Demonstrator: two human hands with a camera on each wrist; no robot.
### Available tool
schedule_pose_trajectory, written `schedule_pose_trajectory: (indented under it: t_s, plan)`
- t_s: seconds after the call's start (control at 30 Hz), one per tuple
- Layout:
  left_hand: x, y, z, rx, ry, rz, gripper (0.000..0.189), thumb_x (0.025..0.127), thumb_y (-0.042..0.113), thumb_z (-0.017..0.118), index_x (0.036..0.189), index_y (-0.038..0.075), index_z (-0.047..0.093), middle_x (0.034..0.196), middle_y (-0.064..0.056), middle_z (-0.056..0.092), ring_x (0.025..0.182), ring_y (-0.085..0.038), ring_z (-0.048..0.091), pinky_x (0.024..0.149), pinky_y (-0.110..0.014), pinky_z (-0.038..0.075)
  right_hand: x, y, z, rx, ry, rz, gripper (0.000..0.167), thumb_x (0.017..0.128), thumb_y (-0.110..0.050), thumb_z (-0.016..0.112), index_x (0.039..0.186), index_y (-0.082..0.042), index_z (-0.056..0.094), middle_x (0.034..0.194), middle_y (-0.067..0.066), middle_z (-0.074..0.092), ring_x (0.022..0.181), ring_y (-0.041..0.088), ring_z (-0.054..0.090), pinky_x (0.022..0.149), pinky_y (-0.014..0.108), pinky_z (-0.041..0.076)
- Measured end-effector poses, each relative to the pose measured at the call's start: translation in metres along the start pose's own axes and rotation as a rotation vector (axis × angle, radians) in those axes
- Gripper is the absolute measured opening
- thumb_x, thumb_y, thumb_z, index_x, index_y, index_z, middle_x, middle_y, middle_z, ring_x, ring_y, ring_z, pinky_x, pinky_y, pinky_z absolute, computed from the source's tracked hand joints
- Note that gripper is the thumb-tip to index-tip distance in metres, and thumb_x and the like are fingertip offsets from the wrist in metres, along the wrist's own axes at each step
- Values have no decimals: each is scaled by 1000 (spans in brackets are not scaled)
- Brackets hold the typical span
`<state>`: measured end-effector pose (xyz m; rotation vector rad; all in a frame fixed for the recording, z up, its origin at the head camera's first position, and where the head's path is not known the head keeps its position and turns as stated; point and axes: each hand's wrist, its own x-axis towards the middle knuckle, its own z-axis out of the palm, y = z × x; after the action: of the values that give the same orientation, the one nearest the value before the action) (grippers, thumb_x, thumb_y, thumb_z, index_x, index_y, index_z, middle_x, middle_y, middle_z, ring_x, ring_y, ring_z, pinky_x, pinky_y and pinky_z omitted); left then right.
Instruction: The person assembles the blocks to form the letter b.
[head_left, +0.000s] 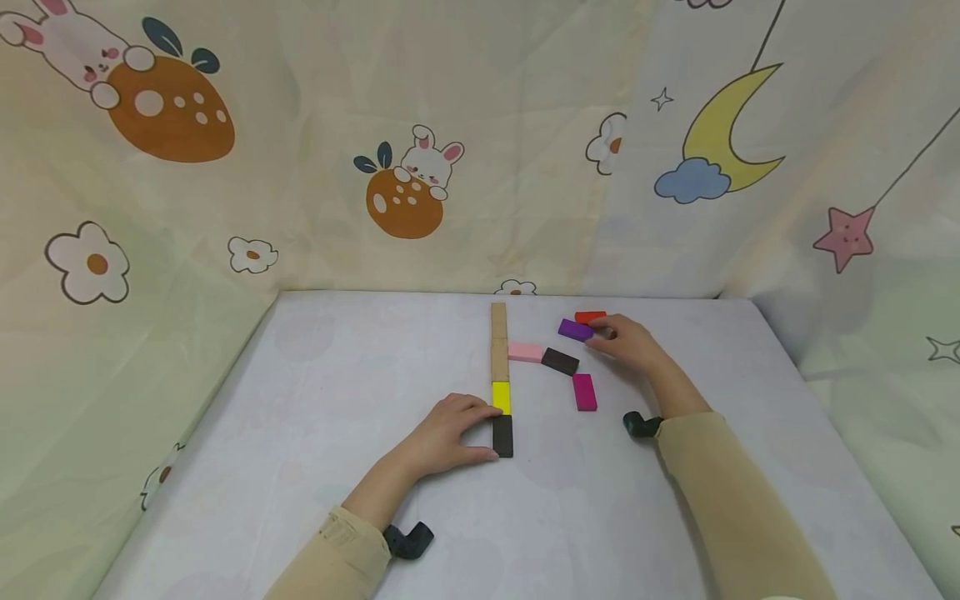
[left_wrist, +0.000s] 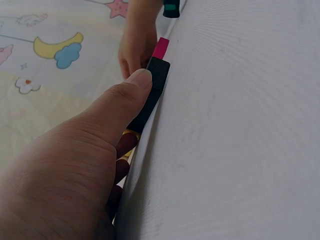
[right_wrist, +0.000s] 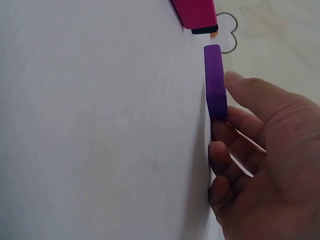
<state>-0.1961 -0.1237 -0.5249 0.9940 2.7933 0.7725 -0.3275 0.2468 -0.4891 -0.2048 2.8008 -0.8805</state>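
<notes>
In the head view my left hand (head_left: 442, 437) holds the black block (head_left: 502, 437) at the near end of an upright row, thumb at its near end and index finger by its join with the yellow block (head_left: 501, 398). The left wrist view shows the thumb pressed on this black block (left_wrist: 156, 75), other fingers partly hidden. Farther off, my right hand (head_left: 628, 343) pinches the right end of the purple block (head_left: 574, 330) between thumb and index finger. Close behind it lies the red block (head_left: 590, 317), partly covered by the fingers. The right wrist view shows the purple block (right_wrist: 215, 80) beside the thumb.
Two tan wooden blocks (head_left: 499, 342) continue the row beyond the yellow one. A pink block (head_left: 525, 352) juts rightward from it, followed by a dark brown block (head_left: 560, 362) and a magenta block (head_left: 585, 392). Printed cloth walls (head_left: 525, 167) enclose the white table (head_left: 337, 375).
</notes>
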Motion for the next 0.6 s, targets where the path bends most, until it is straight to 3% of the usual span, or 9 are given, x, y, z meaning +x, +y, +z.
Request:
schedule_pose_trajectory:
  t_s: [0.3,0.6]
  plan:
    - [0,0,0,-1,-8,-11,63,83,59,71,138,33,55,131,12,55,126,-11,46,113,-36,37,3,-6,4,-15,57,21,43,95,-30,63,131,-7,58,128,18,58,114,36,53,100,53,46]
    - [0,-1,1,-2,0,-6,62,83,60,70,138,33,55,131,11,55,127,-12,46,112,-38,37,-2,6,2,-27,56,-20,39,96,-31,63,129,-11,60,123,14,61,113,33,54,98,51,48]
